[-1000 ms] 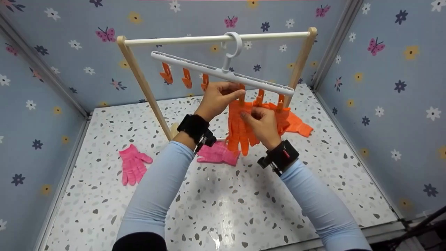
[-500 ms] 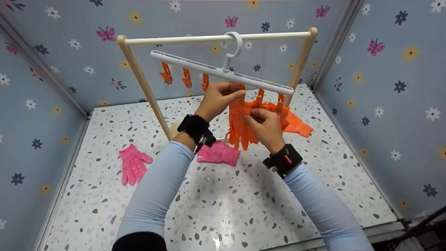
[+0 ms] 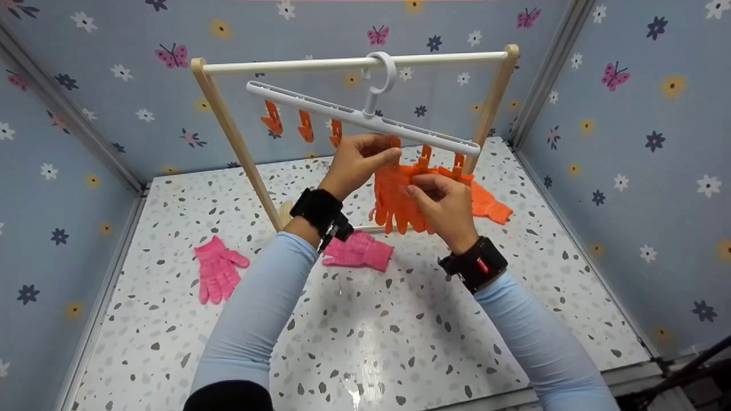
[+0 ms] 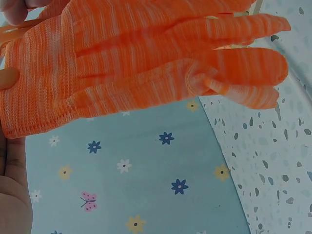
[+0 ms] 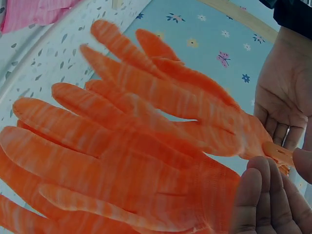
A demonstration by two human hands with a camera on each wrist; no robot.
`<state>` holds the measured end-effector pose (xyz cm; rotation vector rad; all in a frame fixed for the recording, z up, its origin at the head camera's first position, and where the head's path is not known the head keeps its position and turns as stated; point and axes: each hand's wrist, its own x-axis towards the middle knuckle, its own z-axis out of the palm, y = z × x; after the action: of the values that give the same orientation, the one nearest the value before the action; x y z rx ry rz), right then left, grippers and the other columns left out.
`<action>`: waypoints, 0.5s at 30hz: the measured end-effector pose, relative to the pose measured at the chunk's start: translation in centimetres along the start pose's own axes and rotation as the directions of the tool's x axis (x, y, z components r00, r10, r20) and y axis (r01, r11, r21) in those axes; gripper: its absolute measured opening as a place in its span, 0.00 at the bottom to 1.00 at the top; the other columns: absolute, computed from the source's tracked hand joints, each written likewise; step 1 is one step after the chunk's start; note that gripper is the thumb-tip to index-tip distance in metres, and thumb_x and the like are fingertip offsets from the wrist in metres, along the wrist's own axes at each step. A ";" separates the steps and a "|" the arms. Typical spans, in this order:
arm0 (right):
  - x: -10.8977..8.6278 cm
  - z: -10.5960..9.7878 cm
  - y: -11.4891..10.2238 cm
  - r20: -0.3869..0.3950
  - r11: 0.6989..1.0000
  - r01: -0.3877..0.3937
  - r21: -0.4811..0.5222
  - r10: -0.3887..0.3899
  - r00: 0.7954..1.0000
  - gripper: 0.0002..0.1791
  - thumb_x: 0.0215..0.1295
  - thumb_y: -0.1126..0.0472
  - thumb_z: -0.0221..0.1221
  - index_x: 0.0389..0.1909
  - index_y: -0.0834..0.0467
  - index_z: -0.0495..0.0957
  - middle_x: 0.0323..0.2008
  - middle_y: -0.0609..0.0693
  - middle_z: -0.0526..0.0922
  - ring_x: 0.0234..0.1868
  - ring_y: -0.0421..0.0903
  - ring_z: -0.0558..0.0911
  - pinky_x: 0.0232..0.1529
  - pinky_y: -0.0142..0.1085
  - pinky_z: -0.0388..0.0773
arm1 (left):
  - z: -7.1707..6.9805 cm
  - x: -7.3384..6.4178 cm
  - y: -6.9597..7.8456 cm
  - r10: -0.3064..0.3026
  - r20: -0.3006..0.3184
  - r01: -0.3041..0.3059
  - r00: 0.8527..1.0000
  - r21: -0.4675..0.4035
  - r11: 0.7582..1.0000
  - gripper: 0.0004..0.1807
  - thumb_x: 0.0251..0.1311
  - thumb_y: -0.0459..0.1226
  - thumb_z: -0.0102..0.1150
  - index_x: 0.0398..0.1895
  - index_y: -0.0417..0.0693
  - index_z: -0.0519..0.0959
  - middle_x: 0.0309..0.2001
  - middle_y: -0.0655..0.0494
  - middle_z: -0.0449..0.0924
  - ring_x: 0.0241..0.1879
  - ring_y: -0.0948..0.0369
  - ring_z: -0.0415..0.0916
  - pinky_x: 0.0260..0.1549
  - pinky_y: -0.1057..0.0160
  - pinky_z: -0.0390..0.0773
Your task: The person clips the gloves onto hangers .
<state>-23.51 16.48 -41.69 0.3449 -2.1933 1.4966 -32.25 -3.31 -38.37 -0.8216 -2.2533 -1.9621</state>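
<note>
Under the white hanger [image 3: 365, 119], the left hand [image 3: 355, 164] pinches 1 orange clip [image 5: 277, 152]; whether the right hand [image 3: 449, 206] grips the orange glove [image 3: 396, 197], I cannot tell.

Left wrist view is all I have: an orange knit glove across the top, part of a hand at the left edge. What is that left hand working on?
Observer: The left hand pinches an orange clip, the first one on the right half of the white hanger.
Operator: Thanks. Any clips on the hanger without a glove?
Observer: Yes, the head view shows three free clips along its left half.
Operator: And is anything lying on the table over to the left?
Observer: A pink knit glove lies on the speckled tabletop, to the left of the left forearm.
</note>
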 end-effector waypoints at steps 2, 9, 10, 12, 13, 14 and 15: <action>0.1 -0.2 -0.2 -0.004 1.000 0.013 0.010 -0.012 1.000 0.10 0.69 0.67 0.73 0.47 0.69 0.90 0.40 0.63 0.93 0.35 0.35 0.86 0.42 0.25 0.84 | 0.0 0.0 0.0 0.001 -0.002 -0.001 1.000 -0.003 1.000 0.17 0.71 0.36 0.72 0.58 0.36 0.88 0.50 0.42 0.92 0.42 0.63 0.87 0.47 0.65 0.86; 0.4 -1.3 -1.8 -0.035 0.998 0.061 0.006 -0.060 0.998 0.11 0.68 0.69 0.73 0.48 0.71 0.89 0.41 0.65 0.93 0.35 0.28 0.85 0.43 0.24 0.84 | 0.0 0.0 -0.1 0.006 -0.008 -0.006 1.000 -0.008 1.000 0.16 0.71 0.35 0.72 0.57 0.35 0.88 0.50 0.41 0.92 0.43 0.62 0.88 0.48 0.64 0.87; 0.5 -1.4 -2.0 -0.037 0.998 0.063 0.006 -0.063 0.997 0.11 0.68 0.68 0.73 0.48 0.71 0.89 0.42 0.65 0.93 0.35 0.28 0.85 0.43 0.23 0.84 | 0.0 -0.1 -0.1 0.007 -0.007 -0.007 1.000 -0.009 1.000 0.17 0.71 0.35 0.72 0.58 0.35 0.88 0.50 0.41 0.92 0.43 0.62 0.88 0.48 0.64 0.87; 0.6 -1.7 -2.4 -0.042 0.997 0.072 0.007 -0.072 0.997 0.11 0.68 0.69 0.73 0.48 0.71 0.89 0.42 0.65 0.93 0.35 0.27 0.85 0.43 0.23 0.84 | 0.0 -0.1 -0.1 0.005 -0.007 -0.005 1.000 -0.012 1.000 0.17 0.71 0.35 0.72 0.57 0.35 0.88 0.50 0.42 0.92 0.43 0.62 0.88 0.48 0.64 0.87; 0.7 -1.9 -2.5 -0.044 0.997 0.082 0.011 -0.082 0.996 0.12 0.68 0.69 0.73 0.48 0.71 0.89 0.42 0.65 0.92 0.35 0.27 0.85 0.43 0.24 0.85 | 0.0 -0.1 -0.1 0.005 -0.008 -0.005 1.000 -0.016 1.000 0.17 0.71 0.35 0.72 0.57 0.35 0.88 0.49 0.42 0.92 0.43 0.63 0.88 0.48 0.64 0.86; 0.8 -2.0 -2.6 -0.048 0.996 0.093 0.014 -0.092 0.995 0.12 0.68 0.69 0.73 0.48 0.71 0.89 0.42 0.65 0.92 0.35 0.27 0.85 0.43 0.24 0.85 | 0.0 -0.1 -0.2 0.006 -0.010 -0.006 1.000 -0.020 1.000 0.17 0.71 0.35 0.72 0.57 0.35 0.88 0.49 0.42 0.92 0.42 0.63 0.87 0.48 0.64 0.86; 0.9 -2.2 -2.6 -0.051 0.994 0.104 0.018 -0.103 0.993 0.11 0.68 0.70 0.72 0.48 0.72 0.88 0.41 0.66 0.92 0.35 0.27 0.85 0.43 0.24 0.85 | 0.0 -0.1 -0.2 0.007 -0.011 -0.008 1.000 -0.026 1.000 0.16 0.71 0.35 0.72 0.57 0.35 0.88 0.48 0.43 0.92 0.42 0.63 0.87 0.47 0.65 0.86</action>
<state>-22.56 17.56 -38.46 0.4162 -2.0900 1.4569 -32.21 -3.33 -38.63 -0.8186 -2.2203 -1.9920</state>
